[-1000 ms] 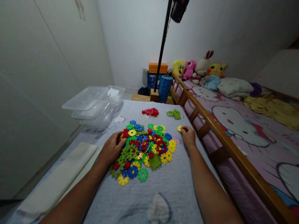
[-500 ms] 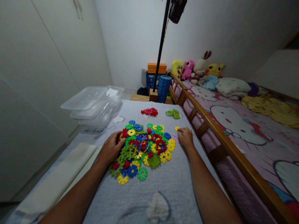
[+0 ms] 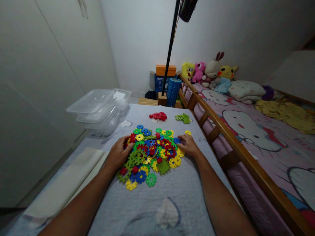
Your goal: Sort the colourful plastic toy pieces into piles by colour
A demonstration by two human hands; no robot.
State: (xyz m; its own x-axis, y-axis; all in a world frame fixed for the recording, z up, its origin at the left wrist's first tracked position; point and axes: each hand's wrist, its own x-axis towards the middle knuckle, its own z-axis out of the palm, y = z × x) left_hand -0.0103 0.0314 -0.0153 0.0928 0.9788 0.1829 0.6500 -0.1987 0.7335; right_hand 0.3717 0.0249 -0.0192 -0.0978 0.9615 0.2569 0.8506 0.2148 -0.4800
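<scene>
A heap of plastic interlocking pieces (image 3: 151,143) lies on the cloth-covered table, mixing red, blue, green and yellow notched discs with red and olive-green toothed squares. My left hand (image 3: 121,152) rests against the heap's left side, thumb and fingers apart, touching a red piece (image 3: 133,137). At the right edge, my right hand (image 3: 189,146) has its curved fingers at a blue disc (image 3: 176,140), and I see no piece held. A lone yellow disc (image 3: 188,132) lies just beyond this hand. Farther back sit a group of red pieces (image 3: 158,116) and a group of olive-green pieces (image 3: 182,118).
Stacked clear plastic boxes (image 3: 94,105) stand at the table's back left. A folded cream cloth (image 3: 65,182) lies along the left side. The wooden bed rail (image 3: 216,129) borders the right. A black pole (image 3: 169,49) rises behind the table.
My right hand has moved left from the lone yellow disc, leaving it on the cloth, to the heap's right edge. My left hand stays at the heap's left side.
</scene>
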